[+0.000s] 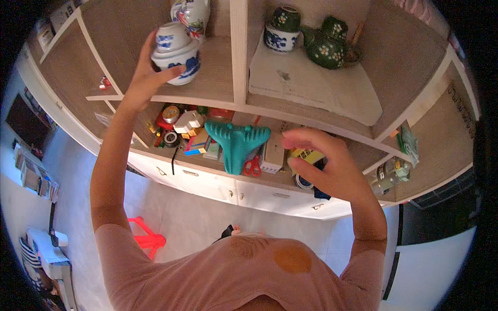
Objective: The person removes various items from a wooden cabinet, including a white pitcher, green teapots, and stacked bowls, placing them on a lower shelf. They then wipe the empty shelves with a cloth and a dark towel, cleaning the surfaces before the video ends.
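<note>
In the upper left compartment, my left hand [143,78] is wrapped round a blue-and-white porcelain bowl [182,66]. A smaller white cup [172,37] with blue marks sits on top of that bowl, apparently upside down. Close behind stands a white porcelain vase [192,13] with a coloured pattern, cut off by the upper edge. My right hand [332,158] hovers in front of the lower shelf with thumb and fingers apart, holding nothing. Nearest to it is a yellow packet [307,154], partly covered by the hand.
The upper right compartment holds a green flowered teapot [327,49] and a stack with a green cup [285,19], beside a pale sheet [311,85]. Below lie a teal fin-shaped object [237,142], red scissors [252,166] and several small boxes. A red stool [149,239] stands on the floor.
</note>
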`<state>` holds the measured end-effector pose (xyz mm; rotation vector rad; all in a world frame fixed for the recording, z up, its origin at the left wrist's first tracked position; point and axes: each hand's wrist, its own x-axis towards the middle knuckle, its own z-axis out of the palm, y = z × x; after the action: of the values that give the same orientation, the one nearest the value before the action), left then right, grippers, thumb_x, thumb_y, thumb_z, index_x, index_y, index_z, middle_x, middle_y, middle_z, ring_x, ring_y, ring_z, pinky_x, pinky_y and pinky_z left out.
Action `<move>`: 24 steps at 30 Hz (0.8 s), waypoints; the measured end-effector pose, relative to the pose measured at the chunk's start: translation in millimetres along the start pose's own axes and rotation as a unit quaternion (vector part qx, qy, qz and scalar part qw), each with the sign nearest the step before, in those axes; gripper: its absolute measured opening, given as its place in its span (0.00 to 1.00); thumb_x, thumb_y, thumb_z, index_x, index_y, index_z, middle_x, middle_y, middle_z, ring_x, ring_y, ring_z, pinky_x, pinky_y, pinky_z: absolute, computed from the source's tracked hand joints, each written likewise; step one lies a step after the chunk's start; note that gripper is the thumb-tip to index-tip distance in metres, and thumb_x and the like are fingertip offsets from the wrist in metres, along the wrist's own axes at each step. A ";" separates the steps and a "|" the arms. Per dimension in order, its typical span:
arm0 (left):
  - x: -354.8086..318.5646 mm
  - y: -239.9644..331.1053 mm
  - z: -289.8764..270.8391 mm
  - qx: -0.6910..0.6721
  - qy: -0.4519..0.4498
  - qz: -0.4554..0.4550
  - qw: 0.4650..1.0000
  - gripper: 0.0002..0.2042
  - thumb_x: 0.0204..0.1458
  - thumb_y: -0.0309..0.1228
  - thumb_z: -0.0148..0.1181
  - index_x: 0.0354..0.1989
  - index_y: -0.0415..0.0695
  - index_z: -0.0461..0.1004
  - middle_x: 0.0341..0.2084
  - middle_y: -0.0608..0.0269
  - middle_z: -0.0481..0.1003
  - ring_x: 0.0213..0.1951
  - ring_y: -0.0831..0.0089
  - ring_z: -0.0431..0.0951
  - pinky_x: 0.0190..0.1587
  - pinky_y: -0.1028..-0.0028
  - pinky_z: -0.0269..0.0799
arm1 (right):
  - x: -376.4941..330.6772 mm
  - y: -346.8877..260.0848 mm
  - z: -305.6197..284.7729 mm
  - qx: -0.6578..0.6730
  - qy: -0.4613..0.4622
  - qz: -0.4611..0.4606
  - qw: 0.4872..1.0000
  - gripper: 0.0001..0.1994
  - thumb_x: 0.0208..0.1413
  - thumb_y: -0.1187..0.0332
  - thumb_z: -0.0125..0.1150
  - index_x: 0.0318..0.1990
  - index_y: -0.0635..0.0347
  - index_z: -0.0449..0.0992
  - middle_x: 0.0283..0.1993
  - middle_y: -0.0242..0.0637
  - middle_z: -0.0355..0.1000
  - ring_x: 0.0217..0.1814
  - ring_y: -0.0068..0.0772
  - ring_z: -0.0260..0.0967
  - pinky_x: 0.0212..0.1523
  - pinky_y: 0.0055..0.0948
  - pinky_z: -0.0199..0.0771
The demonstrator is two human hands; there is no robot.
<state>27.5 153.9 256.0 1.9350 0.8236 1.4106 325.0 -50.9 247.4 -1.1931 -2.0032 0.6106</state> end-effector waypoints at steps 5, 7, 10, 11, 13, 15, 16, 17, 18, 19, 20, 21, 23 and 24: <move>22.0 -14.1 15.9 -0.065 -0.075 -0.051 0.994 0.47 0.34 0.28 0.67 0.63 0.44 0.40 0.56 0.54 0.56 0.57 0.64 0.57 0.59 0.67 0.51 | -3.6 4.5 -14.1 -0.030 0.057 0.017 0.998 0.14 0.47 0.77 0.56 0.43 0.63 0.70 0.41 0.36 0.70 0.41 0.24 0.68 0.43 0.23 0.69; 32.3 -23.5 17.4 -0.038 -0.074 -0.052 0.995 0.49 0.32 0.31 0.68 0.63 0.45 0.40 0.56 0.50 0.55 0.56 0.61 0.58 0.58 0.67 0.52 | 6.9 8.4 -22.5 -0.024 0.109 0.018 0.994 0.13 0.48 0.76 0.55 0.43 0.62 0.70 0.40 0.36 0.71 0.41 0.23 0.68 0.42 0.22 0.70; 33.9 -26.6 14.9 -0.043 -0.065 -0.070 0.994 0.49 0.32 0.30 0.68 0.63 0.45 0.40 0.56 0.50 0.55 0.57 0.62 0.56 0.59 0.67 0.51 | 42.3 2.1 -38.3 -0.031 0.166 0.068 0.983 0.11 0.50 0.75 0.53 0.43 0.61 0.70 0.38 0.35 0.71 0.41 0.21 0.68 0.41 0.23 0.71; 34.8 -29.5 14.6 -0.050 -0.068 -0.071 0.994 0.49 0.32 0.30 0.68 0.63 0.45 0.40 0.56 0.50 0.55 0.57 0.62 0.56 0.59 0.67 0.50 | 61.5 11.4 -44.3 -0.054 0.184 0.036 0.981 0.12 0.50 0.74 0.53 0.44 0.61 0.70 0.38 0.36 0.71 0.41 0.23 0.69 0.41 0.23 0.70; 40.9 -33.4 17.3 -0.071 -0.081 -0.068 0.992 0.49 0.32 0.30 0.68 0.63 0.45 0.41 0.56 0.50 0.55 0.58 0.62 0.56 0.59 0.67 0.50 | 98.6 26.2 -61.0 -0.135 0.225 0.018 0.965 0.14 0.48 0.73 0.55 0.45 0.61 0.70 0.39 0.38 0.71 0.40 0.26 0.69 0.42 0.25 0.70; 39.8 -28.7 19.6 -0.072 -0.095 -0.074 0.990 0.49 0.32 0.30 0.68 0.63 0.45 0.41 0.56 0.51 0.55 0.58 0.63 0.56 0.59 0.68 0.48 | 133.2 50.3 -78.2 -0.208 0.251 0.028 0.945 0.16 0.45 0.72 0.57 0.44 0.61 0.70 0.40 0.41 0.71 0.40 0.31 0.70 0.42 0.28 0.70; 39.5 -29.1 21.0 -0.072 -0.103 -0.071 0.990 0.49 0.32 0.30 0.68 0.63 0.46 0.41 0.56 0.51 0.55 0.58 0.63 0.56 0.59 0.68 0.48 | 147.3 62.7 -88.1 -0.233 0.259 0.029 0.937 0.16 0.43 0.72 0.57 0.43 0.62 0.71 0.39 0.42 0.72 0.40 0.34 0.71 0.42 0.29 0.70; 39.7 -29.9 22.1 -0.074 -0.111 -0.067 0.989 0.49 0.32 0.31 0.68 0.63 0.46 0.41 0.56 0.51 0.55 0.58 0.63 0.56 0.59 0.69 0.48 | 157.3 63.1 -98.6 -0.326 0.257 0.059 0.908 0.16 0.42 0.71 0.58 0.42 0.62 0.72 0.38 0.44 0.72 0.39 0.37 0.71 0.42 0.31 0.70; 40.0 -34.8 21.3 -0.064 -0.108 -0.061 0.990 0.49 0.32 0.31 0.68 0.63 0.46 0.41 0.56 0.52 0.55 0.58 0.63 0.56 0.59 0.69 0.48 | 166.9 64.1 -107.1 -0.414 0.251 0.088 0.871 0.16 0.41 0.71 0.58 0.41 0.63 0.72 0.38 0.46 0.72 0.39 0.40 0.71 0.42 0.32 0.70; 38.8 -37.7 16.7 -0.058 -0.099 -0.055 0.992 0.49 0.32 0.31 0.68 0.63 0.46 0.41 0.56 0.52 0.54 0.58 0.63 0.56 0.59 0.69 0.48 | 176.1 67.7 -113.9 -0.420 0.247 0.089 0.869 0.16 0.41 0.70 0.58 0.41 0.63 0.72 0.37 0.46 0.72 0.39 0.41 0.71 0.42 0.33 0.70; 37.8 -40.2 12.5 -0.052 -0.092 -0.048 0.993 0.49 0.31 0.31 0.69 0.63 0.46 0.41 0.57 0.52 0.54 0.58 0.63 0.56 0.59 0.69 0.48 | 183.7 72.6 -120.5 -0.426 0.243 0.090 0.867 0.16 0.41 0.70 0.58 0.41 0.63 0.72 0.37 0.47 0.72 0.40 0.42 0.71 0.42 0.34 0.70; 37.4 -41.7 12.1 -0.050 -0.086 -0.040 0.994 0.50 0.31 0.31 0.69 0.63 0.46 0.41 0.57 0.52 0.54 0.58 0.63 0.56 0.59 0.69 0.49 | 189.7 77.6 -130.2 -0.436 0.240 0.094 0.862 0.16 0.41 0.69 0.59 0.40 0.63 0.73 0.37 0.47 0.72 0.40 0.43 0.71 0.42 0.35 0.70; 38.3 -36.8 19.3 -0.070 -0.096 -0.010 0.993 0.51 0.31 0.33 0.69 0.63 0.47 0.40 0.57 0.51 0.53 0.58 0.62 0.55 0.59 0.68 0.49 | 199.0 105.4 -162.1 -0.484 0.321 0.035 0.813 0.15 0.42 0.68 0.59 0.39 0.62 0.73 0.37 0.48 0.72 0.39 0.44 0.71 0.41 0.36 0.70; 36.8 -34.0 19.9 -0.069 -0.090 0.010 0.994 0.51 0.31 0.34 0.69 0.63 0.47 0.39 0.57 0.51 0.53 0.58 0.62 0.55 0.59 0.67 0.49 | 201.0 107.6 -173.2 -0.505 0.356 0.001 0.786 0.14 0.42 0.68 0.59 0.39 0.61 0.74 0.37 0.48 0.72 0.38 0.44 0.71 0.41 0.36 0.71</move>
<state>51.0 201.5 246.5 1.9340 0.6097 1.2488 454.3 183.2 349.4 -1.6504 -1.5802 -0.9710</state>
